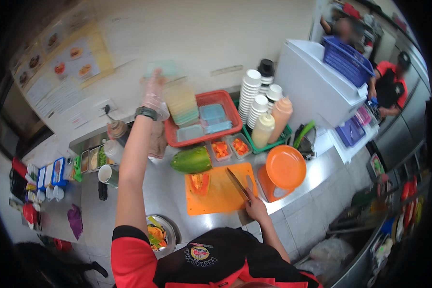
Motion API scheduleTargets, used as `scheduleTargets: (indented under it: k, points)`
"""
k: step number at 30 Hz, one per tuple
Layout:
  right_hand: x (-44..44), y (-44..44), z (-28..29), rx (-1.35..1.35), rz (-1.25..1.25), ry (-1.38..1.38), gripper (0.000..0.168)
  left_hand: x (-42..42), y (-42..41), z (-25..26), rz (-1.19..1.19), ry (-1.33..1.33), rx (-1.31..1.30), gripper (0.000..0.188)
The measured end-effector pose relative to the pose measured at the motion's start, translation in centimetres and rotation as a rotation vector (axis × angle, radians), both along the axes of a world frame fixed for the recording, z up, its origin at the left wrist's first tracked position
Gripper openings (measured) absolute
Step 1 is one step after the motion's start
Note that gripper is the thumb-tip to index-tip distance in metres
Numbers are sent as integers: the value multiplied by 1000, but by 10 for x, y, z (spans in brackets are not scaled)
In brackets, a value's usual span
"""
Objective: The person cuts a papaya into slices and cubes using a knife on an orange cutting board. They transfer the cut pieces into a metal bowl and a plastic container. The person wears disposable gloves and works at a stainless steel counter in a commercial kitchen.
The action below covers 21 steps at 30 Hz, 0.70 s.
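Observation:
My left hand, in a clear plastic glove, is raised near the wall, blurred by motion. Its fingers are on a pale teal plastic container, apparently gripping it. Just right of it rises a tall stack of clear plastic containers in a red basket. My right hand grips a knife, its blade over the orange cutting board. A cut piece of papaya lies on the board's left part. Behind it rests a larger green-skinned papaya piece.
Two tubs of papaya cubes stand behind the board. Sauce bottles and stacked cups fill a green basket. Orange plates sit right. A metal bowl of peelings is near my body. Two people are beyond.

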State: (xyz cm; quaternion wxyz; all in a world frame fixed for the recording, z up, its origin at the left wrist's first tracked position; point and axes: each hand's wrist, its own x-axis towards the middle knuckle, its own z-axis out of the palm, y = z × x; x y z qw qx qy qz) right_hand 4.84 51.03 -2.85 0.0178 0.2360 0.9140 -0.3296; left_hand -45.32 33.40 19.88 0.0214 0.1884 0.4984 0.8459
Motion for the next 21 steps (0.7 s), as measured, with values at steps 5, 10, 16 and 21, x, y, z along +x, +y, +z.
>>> scheduleTargets:
  k: [5, 10, 16, 21]
  points:
    - [-3, -2, -1, 23, -62, -78, 63, 144, 83, 19, -164, 10, -109, 75]
    - [-1, 0, 3, 11, -85, -81, 63, 322, 154, 37, -553, 807, -880, 90]
    - [-4, -8, 5, 25, -72, -30, 58, 374, 212, 2, -749, 1101, -1340, 93]
    - [-4, -4, -12, 91, -62, -20, 62, 362, 178, -29, -324, 932, -923, 86]
